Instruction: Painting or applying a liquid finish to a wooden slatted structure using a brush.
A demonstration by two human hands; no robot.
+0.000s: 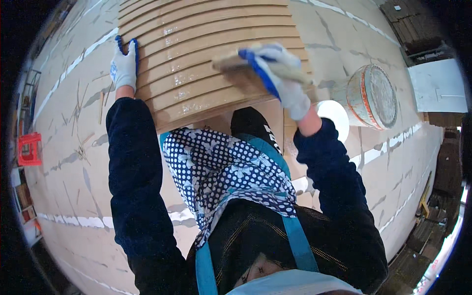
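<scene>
Long tan wooden strips (216, 37) lie side by side in front of me, with wet, shiny patches on their faces. My left hand (124, 64), in a white glove with blue fingertips, rests against their left ends. Its thumb and fingers are spread apart. Over the right part of the strips, my right hand (280, 73), gloved alike, is closed around a long, flat tan block (231, 62). Motion blurs that block, and its exact kind cannot be made out. Part of it is hidden under the glove.
A large pale bucket (356, 96) with an orange band stands to the right, beside a white round container (334, 118). At the far left is a red plastic crate (29, 149). Thin wood slivers (78, 120) litter the floor left of the strips. Stacked timber (413, 24) lies at upper right.
</scene>
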